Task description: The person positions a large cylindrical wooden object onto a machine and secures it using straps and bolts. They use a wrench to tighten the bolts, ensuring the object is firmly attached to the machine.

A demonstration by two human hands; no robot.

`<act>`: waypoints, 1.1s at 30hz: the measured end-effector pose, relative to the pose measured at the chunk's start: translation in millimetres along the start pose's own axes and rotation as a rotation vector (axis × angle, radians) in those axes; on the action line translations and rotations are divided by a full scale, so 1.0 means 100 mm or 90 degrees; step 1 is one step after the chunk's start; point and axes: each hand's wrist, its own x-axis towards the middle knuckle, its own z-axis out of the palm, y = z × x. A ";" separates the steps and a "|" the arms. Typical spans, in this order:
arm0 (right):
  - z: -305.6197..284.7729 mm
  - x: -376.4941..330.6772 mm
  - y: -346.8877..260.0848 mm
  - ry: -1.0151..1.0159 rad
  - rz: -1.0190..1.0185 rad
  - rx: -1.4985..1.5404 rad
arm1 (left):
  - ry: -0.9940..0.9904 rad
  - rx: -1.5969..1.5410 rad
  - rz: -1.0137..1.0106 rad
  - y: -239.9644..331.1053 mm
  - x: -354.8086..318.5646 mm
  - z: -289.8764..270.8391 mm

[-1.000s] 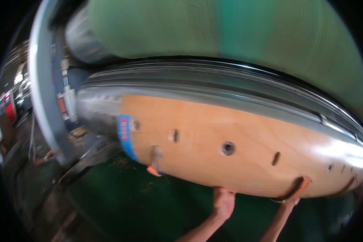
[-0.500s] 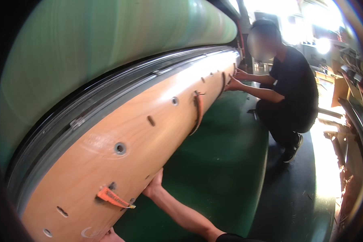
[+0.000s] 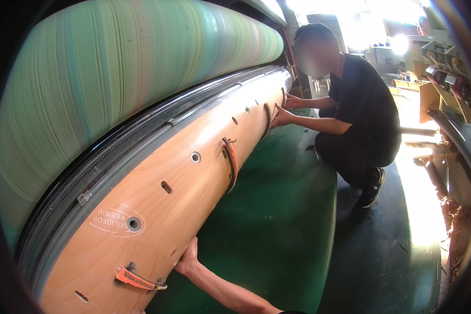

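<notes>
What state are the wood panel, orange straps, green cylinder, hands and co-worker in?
Wood panel: curved, pierced by holes and slots
Near orange strap: slanting across panel
Farther orange strap: bowed along panel
Green cylinder: above panel; turning or not, unclear
Right hand: at panel's lower edge, fingertips hidden
Left hand: not visible
Co-worker: crouching, hands at panel's far end
</notes>
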 end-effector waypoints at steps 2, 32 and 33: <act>-0.02 0.03 0.00 -0.012 -0.006 0.014 | 0.002 -0.004 0.000 -0.01 -0.01 0.03; 0.12 0.07 0.30 0.112 -0.091 -0.028 | 0.050 -0.222 0.002 -0.04 0.12 -0.09; 0.10 0.09 0.23 0.072 -0.097 -0.026 | 0.028 -0.193 0.033 -0.10 0.12 -0.10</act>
